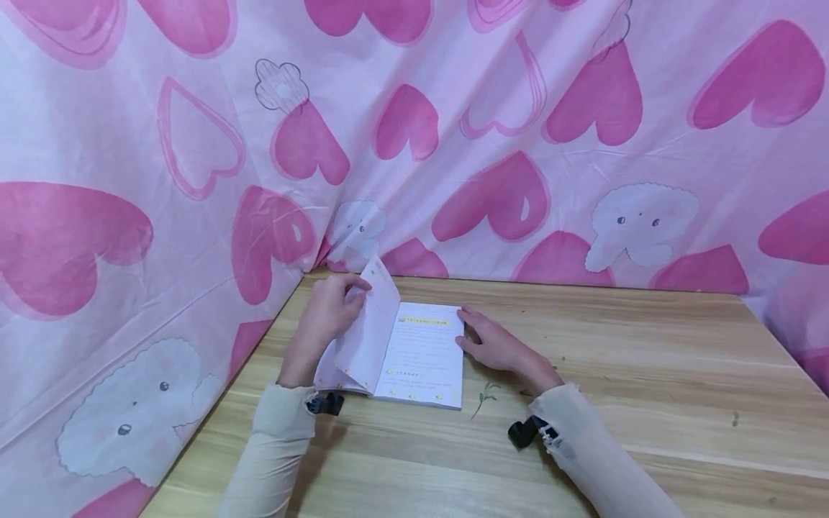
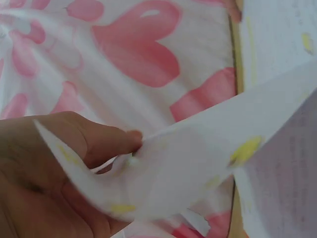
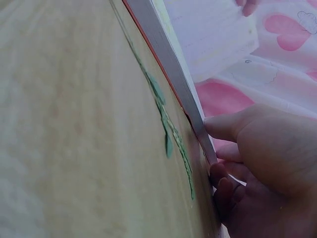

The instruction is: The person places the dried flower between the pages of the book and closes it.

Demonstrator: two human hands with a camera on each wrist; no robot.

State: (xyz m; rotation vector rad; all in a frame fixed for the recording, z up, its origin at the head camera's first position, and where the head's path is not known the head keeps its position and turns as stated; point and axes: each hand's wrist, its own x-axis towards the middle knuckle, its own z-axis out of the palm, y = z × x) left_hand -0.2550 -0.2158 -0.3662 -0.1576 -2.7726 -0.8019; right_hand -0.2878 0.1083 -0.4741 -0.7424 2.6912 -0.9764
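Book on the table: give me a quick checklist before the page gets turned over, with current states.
1. Left hand pinches only the lifted page: cannot tell; the left wrist view shows paper between thumb and fingers, but not how many sheets.
2. Right hand steadies the book: ok, resting at its right edge.
3. Book lies flat on the table: ok.
4. Page free of tears: cannot tell.
5. Green twig off the book: ok, beside it.
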